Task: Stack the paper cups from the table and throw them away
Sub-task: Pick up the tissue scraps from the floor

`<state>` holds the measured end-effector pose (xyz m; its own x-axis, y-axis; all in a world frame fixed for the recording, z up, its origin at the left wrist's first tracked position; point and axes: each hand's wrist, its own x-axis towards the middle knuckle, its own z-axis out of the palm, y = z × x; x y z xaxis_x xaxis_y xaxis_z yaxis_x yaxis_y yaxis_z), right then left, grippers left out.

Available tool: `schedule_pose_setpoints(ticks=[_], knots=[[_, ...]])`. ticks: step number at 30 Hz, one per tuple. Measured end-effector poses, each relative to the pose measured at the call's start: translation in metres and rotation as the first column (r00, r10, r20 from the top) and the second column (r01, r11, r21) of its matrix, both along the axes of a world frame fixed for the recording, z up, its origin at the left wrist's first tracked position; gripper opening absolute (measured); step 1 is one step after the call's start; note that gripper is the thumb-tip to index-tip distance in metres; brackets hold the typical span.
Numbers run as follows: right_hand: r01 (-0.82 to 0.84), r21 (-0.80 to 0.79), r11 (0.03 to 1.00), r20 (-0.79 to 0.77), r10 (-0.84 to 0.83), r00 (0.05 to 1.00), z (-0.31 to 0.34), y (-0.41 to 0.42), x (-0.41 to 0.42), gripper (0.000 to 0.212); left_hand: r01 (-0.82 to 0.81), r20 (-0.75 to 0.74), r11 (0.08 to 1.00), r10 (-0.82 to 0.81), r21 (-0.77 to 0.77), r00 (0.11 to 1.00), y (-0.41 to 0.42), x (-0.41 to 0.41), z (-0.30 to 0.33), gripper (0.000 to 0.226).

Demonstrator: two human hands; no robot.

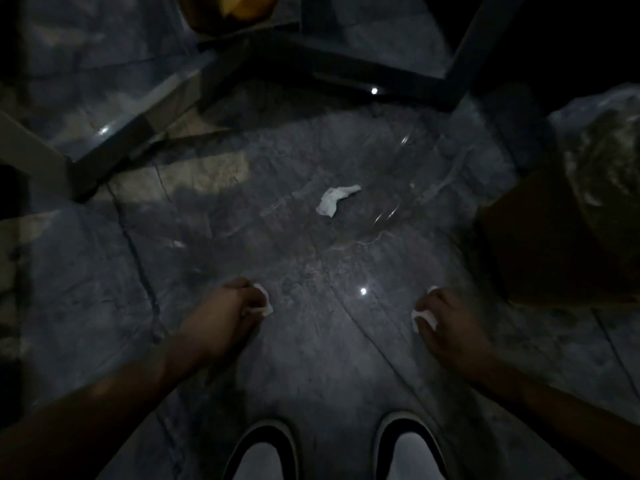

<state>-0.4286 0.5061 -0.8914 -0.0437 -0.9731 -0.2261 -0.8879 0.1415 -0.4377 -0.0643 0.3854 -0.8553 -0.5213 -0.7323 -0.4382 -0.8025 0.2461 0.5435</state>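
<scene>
Dim light, view straight down at the floor [311, 358], a dark marbled stone with glossy reflections. Your left hand [230, 306] is curled closed around a small white crumpled wad [261, 303], which shows at the fingertips; whether it is paper or tissue cannot be told. Your right hand [446, 317] is likewise closed around a second white wad [424, 315], visible at the knuckle side. Both hands hang above the floor, well apart from each other, forearms reaching in from the lower corners. A third crumpled white scrap [334, 199] lies loose on the floor ahead of you, between the two hands and farther out. Your two shoes [408, 452], white tops with dark rims, stand at the bottom edge. Dark table legs [346, 72] cross the upper part of the view. At the right sits a dark bin [540, 244] with a pale plastic liner [602, 133], near your right hand. No intact paper cup can be made out; too dark to tell.
</scene>
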Motion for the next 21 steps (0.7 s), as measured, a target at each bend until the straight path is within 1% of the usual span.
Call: schedule_pose_setpoints(ticks=[1,2,5,6,7,9,10,12,13,15,17,18,20,21], knots=[[-0.011,0.015,1.0,0.013,0.011,1.0,0.001,-0.003,-0.004,0.015,0.032,-0.001,0.999,-0.032,0.008,0.999,-0.006,0.0,-0.002,0.03],[-0.019,0.037,0.999,0.015,0.019,1.0,0.002,-0.006,-0.007,0.015,0.085,0.017,0.996,-0.086,0.02,0.996,-0.012,0.0,-0.004,0.032],[-0.125,0.055,0.991,0.034,0.123,0.992,0.005,-0.018,-0.014,0.009,0.246,0.061,0.969,-0.246,0.0,0.967,-0.026,0.002,-0.004,0.013],[-0.165,0.055,0.985,0.039,0.163,0.986,0.009,-0.021,-0.016,0.006,0.269,0.076,0.963,-0.267,-0.018,0.961,-0.029,0.003,-0.001,0.016],[-0.194,0.048,0.98,0.041,0.193,0.98,0.014,-0.024,-0.018,0.003,0.271,0.081,0.962,-0.267,-0.038,0.96,-0.032,0.003,0.004,0.024],[-0.216,0.027,0.976,0.036,0.215,0.976,0.028,-0.031,-0.019,0.005,0.249,0.067,0.964,-0.244,-0.093,0.968,-0.038,0.005,0.014,0.046],[-0.227,0.018,0.974,0.036,0.226,0.973,0.036,-0.033,-0.017,0.003,0.237,0.056,0.964,-0.232,-0.117,0.971,-0.039,0.004,0.019,0.049],[-0.268,-0.004,0.964,0.028,0.268,0.963,0.051,-0.038,-0.012,0.003,0.21,0.055,0.965,-0.204,-0.158,0.977,-0.041,0.002,0.027,0.049],[-0.291,-0.013,0.957,0.028,0.291,0.956,0.057,-0.043,-0.01,0.004,0.227,0.06,0.96,-0.22,-0.166,0.974,-0.045,0.0,0.031,0.05],[-0.332,-0.031,0.943,0.045,0.333,0.942,0.068,-0.058,-0.007,0.003,0.309,0.077,0.935,-0.3,-0.174,0.951,-0.056,-0.007,0.038,0.045],[-0.379,-0.075,0.922,0.026,0.382,0.924,0.082,-0.08,-0.004,0.003,0.371,0.089,0.906,-0.36,-0.201,0.929,-0.072,-0.014,0.052,0.04],[-0.406,-0.089,0.909,0.007,0.409,0.913,0.089,-0.093,-0.002,0.003,0.388,0.104,0.895,-0.373,-0.223,0.922,-0.082,-0.018,0.059,0.033],[-0.432,-0.088,0.897,-0.047,0.43,0.902,0.107,-0.12,0.001,0.011,0.405,0.136,0.864,-0.381,-0.3,0.914,-0.1,-0.031,0.08,0.016],[-0.445,-0.089,0.891,-0.074,0.439,0.895,0.119,-0.134,0.004,0.017,0.394,0.142,0.857,-0.368,-0.331,0.919,-0.108,-0.037,0.093,0.012]])
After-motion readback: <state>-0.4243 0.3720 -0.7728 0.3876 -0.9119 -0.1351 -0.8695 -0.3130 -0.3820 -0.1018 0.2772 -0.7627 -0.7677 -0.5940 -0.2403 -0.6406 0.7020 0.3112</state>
